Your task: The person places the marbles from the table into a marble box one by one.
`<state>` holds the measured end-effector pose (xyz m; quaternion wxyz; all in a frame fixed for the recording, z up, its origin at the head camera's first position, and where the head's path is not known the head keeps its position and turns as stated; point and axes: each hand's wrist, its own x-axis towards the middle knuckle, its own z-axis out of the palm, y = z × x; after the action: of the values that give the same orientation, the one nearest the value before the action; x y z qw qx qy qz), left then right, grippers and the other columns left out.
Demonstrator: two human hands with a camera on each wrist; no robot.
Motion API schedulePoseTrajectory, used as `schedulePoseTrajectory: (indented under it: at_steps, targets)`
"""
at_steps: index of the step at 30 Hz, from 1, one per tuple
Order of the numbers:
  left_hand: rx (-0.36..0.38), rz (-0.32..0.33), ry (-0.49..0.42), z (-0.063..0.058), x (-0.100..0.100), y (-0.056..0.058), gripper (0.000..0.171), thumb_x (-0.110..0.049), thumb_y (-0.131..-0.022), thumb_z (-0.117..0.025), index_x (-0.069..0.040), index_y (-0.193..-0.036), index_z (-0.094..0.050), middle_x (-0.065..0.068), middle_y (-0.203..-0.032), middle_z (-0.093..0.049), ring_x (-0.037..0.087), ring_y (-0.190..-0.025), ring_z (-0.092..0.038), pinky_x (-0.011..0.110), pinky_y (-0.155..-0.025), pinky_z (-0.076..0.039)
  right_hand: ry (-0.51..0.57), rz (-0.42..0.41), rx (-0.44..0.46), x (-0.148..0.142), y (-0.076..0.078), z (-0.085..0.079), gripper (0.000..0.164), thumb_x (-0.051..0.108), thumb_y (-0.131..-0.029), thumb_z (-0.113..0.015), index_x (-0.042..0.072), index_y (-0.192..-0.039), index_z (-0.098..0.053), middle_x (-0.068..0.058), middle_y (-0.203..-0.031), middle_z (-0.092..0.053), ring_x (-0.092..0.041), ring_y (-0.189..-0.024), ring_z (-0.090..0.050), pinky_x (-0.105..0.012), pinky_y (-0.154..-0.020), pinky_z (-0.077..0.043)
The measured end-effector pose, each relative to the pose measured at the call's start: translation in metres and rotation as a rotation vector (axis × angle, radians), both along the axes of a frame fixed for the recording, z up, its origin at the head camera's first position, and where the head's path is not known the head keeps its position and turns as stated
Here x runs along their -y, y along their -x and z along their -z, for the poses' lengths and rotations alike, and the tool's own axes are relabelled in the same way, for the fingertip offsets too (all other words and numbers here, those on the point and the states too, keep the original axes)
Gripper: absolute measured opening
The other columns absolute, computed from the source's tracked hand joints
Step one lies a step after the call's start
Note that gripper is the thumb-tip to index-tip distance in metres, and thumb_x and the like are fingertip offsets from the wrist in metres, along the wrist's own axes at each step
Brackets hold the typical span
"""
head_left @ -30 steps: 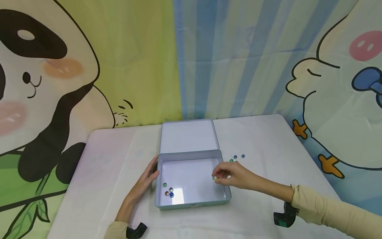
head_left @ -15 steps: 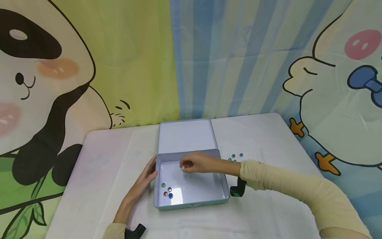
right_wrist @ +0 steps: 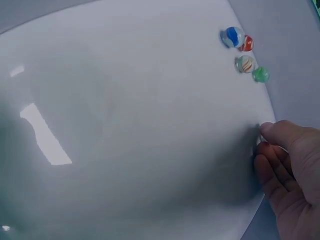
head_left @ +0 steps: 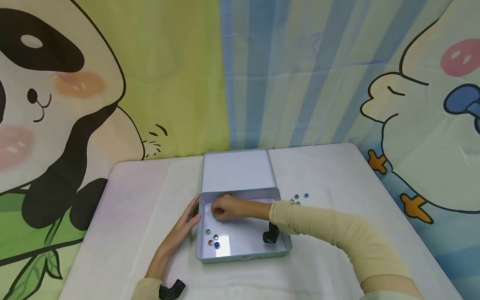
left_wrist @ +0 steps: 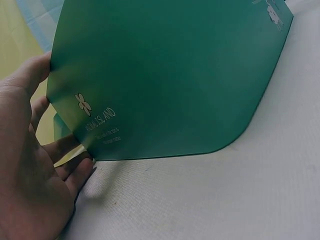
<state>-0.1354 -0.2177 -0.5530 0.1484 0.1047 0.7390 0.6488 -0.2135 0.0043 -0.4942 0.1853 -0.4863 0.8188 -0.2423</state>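
A hinged tin box (head_left: 243,257), green outside and pale inside, lies open on the white table. My right hand (head_left: 226,207) is inside it near the left wall, pinching a small marble (right_wrist: 262,138) between thumb and fingertips, mostly covered by them. A green marble (head_left: 208,231), a clear swirled marble (right_wrist: 245,64), a red marble (right_wrist: 247,43) and a blue-and-white marble (right_wrist: 233,37) sit grouped in the box's front left corner. Against the left outer wall rests my left hand (head_left: 183,225), its fingers extended along the green side (left_wrist: 165,90) in the left wrist view.
Several more marbles (head_left: 306,195) lie on the table to the right of the box, some partly hidden behind the right sleeve (head_left: 322,221). The raised lid (head_left: 238,171) leans back behind the box. A printed curtain (head_left: 180,83) hangs beyond the table's far edge.
My right hand has moved left from the box's right rim, across the inside, and down near the left wall, carrying the marble. The left hand stays against the box.
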Motion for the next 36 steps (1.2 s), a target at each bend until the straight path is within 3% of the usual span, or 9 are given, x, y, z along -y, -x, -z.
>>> schedulePoseTrajectory:
  at_steps: [8, 12, 17, 21, 25, 30, 36]
  targets:
    - [0.007, -0.001, -0.002, -0.003, 0.000, -0.001, 0.060, -0.027, -0.103, -0.043, -0.043, -0.153, -0.014, 0.009, -0.165, -0.007, 0.037, -0.152, -0.003, 0.070, -0.115, -0.004, 0.015, 0.006, -0.051, 0.001, 0.002, 0.005, 0.010, 0.006, -0.085, -0.072, 0.003, -0.094, -0.068, -0.008, -0.090, -0.070, -0.012, -0.080, -0.064, -0.007, -0.070, -0.047]
    - [0.000, 0.001, 0.003, -0.005, 0.000, -0.001, 0.060, -0.027, -0.103, -0.043, -0.043, -0.153, -0.014, 0.009, -0.165, -0.008, 0.037, -0.152, -0.003, 0.069, -0.116, -0.004, -0.024, 0.002, -0.037, 0.001, 0.002, 0.003, 0.018, 0.009, -0.088, -0.070, 0.003, -0.104, -0.068, -0.008, -0.090, -0.069, -0.009, -0.076, -0.059, -0.007, -0.067, -0.044]
    - [-0.012, -0.010, 0.008, -0.004, 0.000, -0.001, 0.060, -0.025, -0.103, -0.043, -0.043, -0.153, -0.015, 0.008, -0.165, -0.009, 0.037, -0.152, -0.004, 0.070, -0.115, -0.004, -0.095, 0.019, 0.012, -0.005, -0.001, -0.011, 0.034, 0.011, -0.090, -0.068, 0.001, -0.122, -0.063, -0.008, -0.090, -0.069, -0.004, -0.072, -0.055, -0.008, -0.065, -0.044]
    - [-0.013, -0.021, 0.021, -0.002, 0.000, -0.001, 0.060, -0.024, -0.103, -0.042, -0.043, -0.153, -0.015, 0.008, -0.165, -0.010, 0.038, -0.152, -0.005, 0.071, -0.114, -0.005, -0.055, 0.051, 0.057, -0.023, -0.010, -0.029, 0.033, 0.010, -0.091, -0.067, 0.000, -0.122, -0.062, -0.008, -0.092, -0.069, -0.007, -0.077, -0.060, -0.011, -0.069, -0.049]
    - [-0.018, -0.016, 0.030, -0.002, -0.002, 0.001, 0.060, -0.023, -0.103, -0.043, -0.042, -0.153, -0.015, 0.009, -0.165, -0.010, 0.038, -0.152, -0.005, 0.070, -0.115, -0.006, 0.020, 0.114, 0.130, -0.053, -0.027, -0.051, 0.028, 0.012, -0.092, -0.065, 0.004, -0.119, -0.064, -0.003, -0.093, -0.069, -0.004, -0.082, -0.061, -0.012, -0.075, -0.052]
    - [-0.028, -0.027, 0.031, -0.001, -0.001, 0.001, 0.060, -0.024, -0.103, -0.043, -0.041, -0.153, -0.015, 0.007, -0.165, -0.010, 0.037, -0.152, -0.005, 0.069, -0.116, -0.004, 0.140, 0.144, 0.180, -0.087, -0.060, -0.077, 0.025, 0.013, -0.094, -0.064, 0.007, -0.118, -0.064, 0.000, -0.094, -0.070, 0.000, -0.085, -0.063, -0.013, -0.078, -0.054]
    - [-0.022, -0.020, 0.036, -0.001, -0.001, 0.001, 0.060, -0.024, -0.103, -0.042, -0.041, -0.154, -0.013, 0.003, -0.165, -0.009, 0.035, -0.152, -0.004, 0.069, -0.116, -0.003, 0.332, 0.108, 0.173, -0.125, -0.103, -0.084, 0.022, 0.012, -0.095, -0.062, 0.007, -0.117, -0.064, -0.003, -0.099, -0.070, -0.002, -0.088, -0.066, -0.016, -0.079, -0.057]
